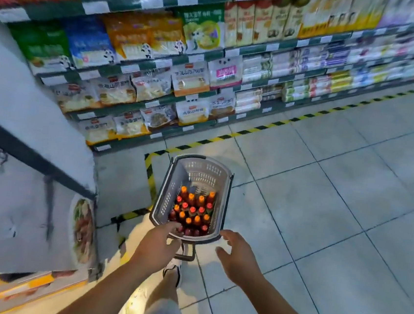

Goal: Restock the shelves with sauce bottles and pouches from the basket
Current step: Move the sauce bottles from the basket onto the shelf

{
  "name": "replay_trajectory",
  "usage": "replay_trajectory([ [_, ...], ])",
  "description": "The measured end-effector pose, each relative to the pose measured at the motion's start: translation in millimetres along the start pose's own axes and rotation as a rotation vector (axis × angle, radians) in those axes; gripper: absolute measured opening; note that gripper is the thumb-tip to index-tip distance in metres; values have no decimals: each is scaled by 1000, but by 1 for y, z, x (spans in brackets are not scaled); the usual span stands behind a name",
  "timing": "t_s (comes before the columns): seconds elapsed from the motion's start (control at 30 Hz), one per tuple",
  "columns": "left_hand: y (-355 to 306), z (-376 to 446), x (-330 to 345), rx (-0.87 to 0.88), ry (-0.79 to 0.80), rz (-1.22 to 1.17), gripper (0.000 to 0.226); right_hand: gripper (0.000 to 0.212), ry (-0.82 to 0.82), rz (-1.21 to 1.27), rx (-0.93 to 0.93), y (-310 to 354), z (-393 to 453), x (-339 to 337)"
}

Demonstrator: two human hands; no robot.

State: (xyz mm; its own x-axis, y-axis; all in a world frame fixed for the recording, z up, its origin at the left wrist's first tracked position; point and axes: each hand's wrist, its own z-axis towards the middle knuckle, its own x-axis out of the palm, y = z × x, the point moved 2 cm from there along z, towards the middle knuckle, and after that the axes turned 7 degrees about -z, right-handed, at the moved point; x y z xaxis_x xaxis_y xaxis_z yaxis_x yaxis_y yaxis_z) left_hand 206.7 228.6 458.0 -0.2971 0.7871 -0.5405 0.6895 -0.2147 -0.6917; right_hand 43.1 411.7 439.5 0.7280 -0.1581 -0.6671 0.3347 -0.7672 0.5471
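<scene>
Pale tiled floor [337, 196] lies wide to my right; a white pillar [34, 164] crowds my left. The grey slatted plastic basket [171, 194] of red-and-orange-capped sauce bottles [192, 210] stands ahead. My left hand [156, 247] curls onto its near rim; my right hand [237, 256] hovers beside it, fingers spread.

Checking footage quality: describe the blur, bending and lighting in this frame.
Head view: shelves and left wall smeared by motion blur; wide-angle lens curves the shelf lines; basket and bottles fairly sharp; light is dim and bluish, with a bright patch on the floor near the left hand.
</scene>
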Motion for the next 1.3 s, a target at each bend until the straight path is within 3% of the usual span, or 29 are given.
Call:
replay_trajectory([
  [0.2, 30, 139, -14, -138, 159, -34, 47, 46, 33, -8, 115, 24, 131, -1],
  [0.43, 85, 315, -17, -206, 299, 62, 47, 30, 143, -37, 213, 15, 291, 44],
  [0.6, 134, 430, 18, -220, 340, 95, 52, 1, 180, -74, 308, -29, 388, 100],
  [0.87, 229, 535, 122, -279, 342, 124, 53, 39, 382, -257, 313, -124, 495, 212],
  [1.07, 260, 570, 182, -205, 358, 168, 54, 49, 283, -152, 290, -141, 546, 257],
  [1.3, 285, 593, 207, -146, 319, 166, 36, 49, 189, -128, 266, -141, 578, 297],
])
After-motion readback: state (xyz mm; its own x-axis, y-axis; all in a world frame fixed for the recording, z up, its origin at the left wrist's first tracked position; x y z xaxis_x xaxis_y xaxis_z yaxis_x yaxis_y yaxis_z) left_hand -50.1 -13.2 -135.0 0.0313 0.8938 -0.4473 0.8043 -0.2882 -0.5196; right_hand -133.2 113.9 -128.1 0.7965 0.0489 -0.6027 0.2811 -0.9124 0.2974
